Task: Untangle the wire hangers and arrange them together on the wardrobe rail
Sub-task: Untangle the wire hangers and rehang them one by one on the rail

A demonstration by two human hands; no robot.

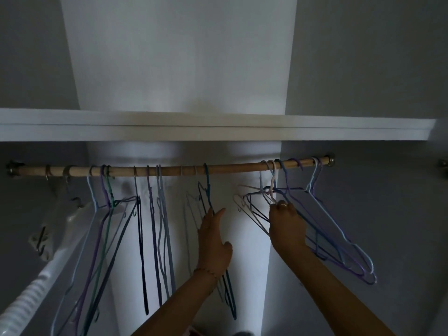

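A: Where does the tangle sit?

B: Toward the right end of the wooden wardrobe rail (169,170), just under it. A knot of wire hangers (266,197) hangs there, a white one and several blue ones crossed at their necks, with a looser purple and pale blue group (344,241) trailing down to the right of them.

A: And the hands?

B: The right hand (287,221) is in the knot, its grip pinched on the wires where they cross, fingers curled round them. The left hand (214,241) is released, fingers straight, its tips touching a dark teal hanger (208,190) that hangs near the middle of the rail.

A: So which hand does the work?

B: The right, I'd judge. The knot lies directly above its grip, hooks on the rail overhead, and the long bodies slant down and to the right. Freeing one likely means lifting its hook up off the rail while the others stay put.

A: The rest of the rail?

B: More hangers (155,214) spread leftward along it, some bunched near the left end, all below the white shelf (218,129).
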